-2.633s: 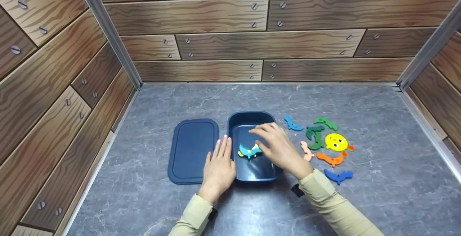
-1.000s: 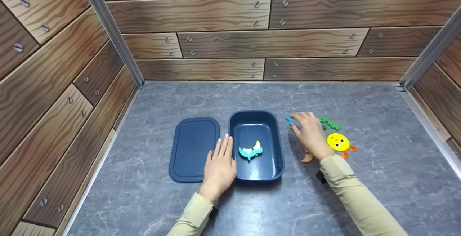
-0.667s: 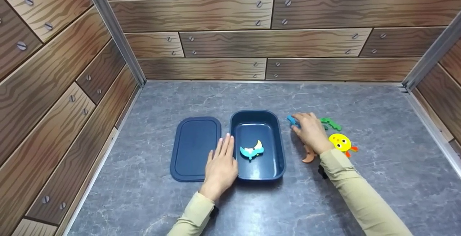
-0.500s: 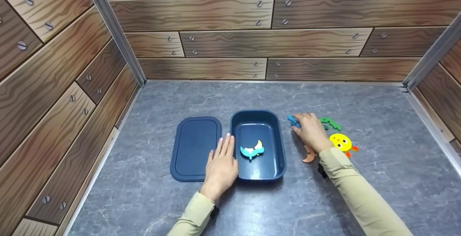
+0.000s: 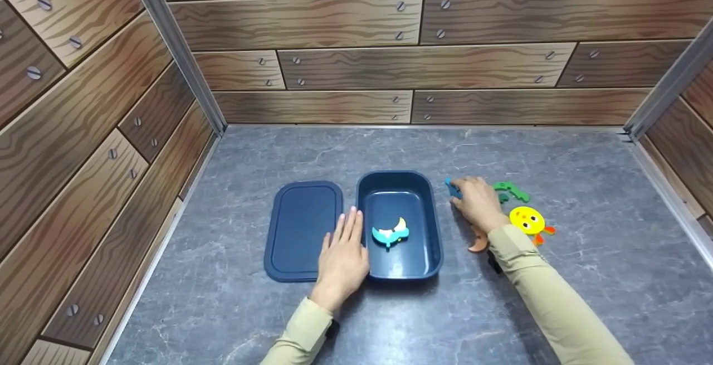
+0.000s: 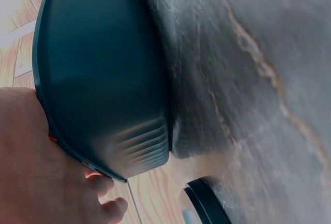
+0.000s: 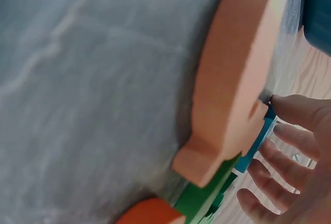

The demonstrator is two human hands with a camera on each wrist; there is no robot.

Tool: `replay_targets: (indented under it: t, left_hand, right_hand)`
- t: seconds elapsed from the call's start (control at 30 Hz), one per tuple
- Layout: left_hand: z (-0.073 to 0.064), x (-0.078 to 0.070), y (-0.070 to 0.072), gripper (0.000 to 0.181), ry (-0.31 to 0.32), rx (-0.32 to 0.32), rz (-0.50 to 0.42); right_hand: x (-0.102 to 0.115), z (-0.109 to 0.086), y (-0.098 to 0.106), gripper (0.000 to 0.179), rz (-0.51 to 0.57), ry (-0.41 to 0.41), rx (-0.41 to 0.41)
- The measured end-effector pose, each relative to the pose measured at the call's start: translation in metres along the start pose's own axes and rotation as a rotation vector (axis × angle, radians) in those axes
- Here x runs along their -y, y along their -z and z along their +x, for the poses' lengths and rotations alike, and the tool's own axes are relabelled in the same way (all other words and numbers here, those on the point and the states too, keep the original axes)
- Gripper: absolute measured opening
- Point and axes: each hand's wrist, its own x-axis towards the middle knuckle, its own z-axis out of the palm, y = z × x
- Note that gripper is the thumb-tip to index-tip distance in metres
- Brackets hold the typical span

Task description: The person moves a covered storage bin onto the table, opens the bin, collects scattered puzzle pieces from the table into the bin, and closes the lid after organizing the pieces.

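Observation:
My left hand [image 5: 342, 264] lies along the left rim of a dark blue box [image 5: 435, 231], its fingers straight; the left wrist view shows that hand [image 6: 57, 177] against the rim, outside the box wall [image 6: 103, 69]. Inside the box rests a turquoise curved toy piece with a pale yellow one [image 5: 390, 235]. To the right of the box, my right hand [image 5: 479, 203] pinches a blue curved toy piece [image 5: 452, 189] between thumb and fingers, low at the table. In the right wrist view this hand [image 7: 300, 167] has the blue piece [image 7: 256, 144] at its fingertips, beyond a peach piece [image 7: 232, 79].
A flat dark blue lid [image 5: 303, 231] lies left of the box. Around the right hand are green pieces [image 5: 512, 191], a yellow chick-faced piece [image 5: 526, 220] and the peach piece [image 5: 477, 241]; the forearm hides others. Wood-patterned walls [image 5: 312, 69] enclose the table's back and sides.
My right hand has left the space over the box and moved right to the blue toy piece, then stayed there with small finger shifts. My left hand has kept its place at the rim.

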Motion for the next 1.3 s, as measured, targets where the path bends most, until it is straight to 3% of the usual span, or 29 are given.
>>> replay_targets:
  t: [0.33, 0.63, 1.3]
  left_hand:
    - [0.000, 0.000, 0.000, 0.062, 0.003, 0.003, -0.007]
    - [0.000, 0.000, -0.001, 0.062, -0.002, -0.003, -0.013]
    - [-0.001, -0.001, 0.000, 0.061, 0.000, -0.011, -0.019]
  right_hand:
    - [0.002, 0.000, -0.003, 0.035, 0.027, 0.003, -0.009]
    - [0.000, -0.005, -0.002, 0.031, 0.014, 0.041, -0.064]
    - [0.013, -0.016, 0.009, 0.033, 0.105, -0.003, -0.075]
